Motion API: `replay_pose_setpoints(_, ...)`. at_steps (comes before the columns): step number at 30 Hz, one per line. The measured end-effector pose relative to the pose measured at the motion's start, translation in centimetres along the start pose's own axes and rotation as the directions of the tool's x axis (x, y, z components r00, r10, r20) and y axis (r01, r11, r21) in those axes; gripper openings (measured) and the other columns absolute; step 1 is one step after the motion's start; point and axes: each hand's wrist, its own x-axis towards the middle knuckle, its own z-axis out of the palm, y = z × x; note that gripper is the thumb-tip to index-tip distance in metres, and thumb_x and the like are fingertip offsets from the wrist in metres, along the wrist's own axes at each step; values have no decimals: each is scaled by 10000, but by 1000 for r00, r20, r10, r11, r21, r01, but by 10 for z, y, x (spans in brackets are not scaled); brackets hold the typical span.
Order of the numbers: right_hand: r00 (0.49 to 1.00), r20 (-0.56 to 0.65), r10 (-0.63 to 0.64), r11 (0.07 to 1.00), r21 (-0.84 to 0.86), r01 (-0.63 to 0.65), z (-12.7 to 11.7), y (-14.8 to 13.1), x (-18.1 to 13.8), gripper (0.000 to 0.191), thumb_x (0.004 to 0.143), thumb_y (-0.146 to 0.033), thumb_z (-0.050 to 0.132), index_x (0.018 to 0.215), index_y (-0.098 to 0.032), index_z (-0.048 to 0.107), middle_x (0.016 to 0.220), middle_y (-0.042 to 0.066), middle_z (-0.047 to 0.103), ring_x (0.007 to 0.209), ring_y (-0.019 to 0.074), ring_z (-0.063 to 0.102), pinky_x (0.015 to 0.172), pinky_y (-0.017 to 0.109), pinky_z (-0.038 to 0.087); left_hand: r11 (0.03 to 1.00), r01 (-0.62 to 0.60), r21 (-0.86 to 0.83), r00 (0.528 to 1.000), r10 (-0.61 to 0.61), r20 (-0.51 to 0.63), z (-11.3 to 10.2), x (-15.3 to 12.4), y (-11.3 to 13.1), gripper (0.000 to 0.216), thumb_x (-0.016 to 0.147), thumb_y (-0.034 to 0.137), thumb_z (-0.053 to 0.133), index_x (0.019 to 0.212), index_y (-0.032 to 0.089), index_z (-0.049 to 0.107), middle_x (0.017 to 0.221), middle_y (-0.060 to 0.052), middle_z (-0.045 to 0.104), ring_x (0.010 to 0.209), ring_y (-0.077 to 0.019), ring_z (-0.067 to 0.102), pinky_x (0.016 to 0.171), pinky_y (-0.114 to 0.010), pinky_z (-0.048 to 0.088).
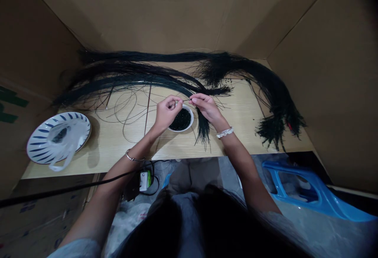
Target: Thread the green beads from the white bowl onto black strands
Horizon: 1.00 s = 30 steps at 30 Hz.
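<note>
My left hand [169, 110] and my right hand [206, 106] are close together over the middle of the table. A thin dark cord [187, 100] runs between their fingertips, pinched at both sides. Just below them stands a small white bowl [192, 121] filled with tiny dark green beads [180, 120]. A bundle of dark cords [202, 130] passes behind my right hand, its loose ends hanging toward the table's front. Several single cords [130, 110] loop over the wood to the left of my left hand.
Long dark cord bundles [147, 56] lie along the back, one thick bundle [270, 83] curving down at the right. A striped plate [35, 144] with a plastic bag [66, 140] sits at the left. Cardboard walls [177, 14] surround the table [236, 132]. A blue plastic stool [325, 199] stands below right.
</note>
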Motion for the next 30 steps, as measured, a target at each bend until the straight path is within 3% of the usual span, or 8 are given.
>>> replay_pose_setpoints(30,999,-2,-42,999,5,42,1,-1,-2,224,774,-389,871,937,-247,813,899,2,765,895,147,696,905,300,520,999,-36,-17,999,36,-2,0,0,-2,193,876,372,739,821,191,704,509,71,354,477,-88,277,490,-250,195)
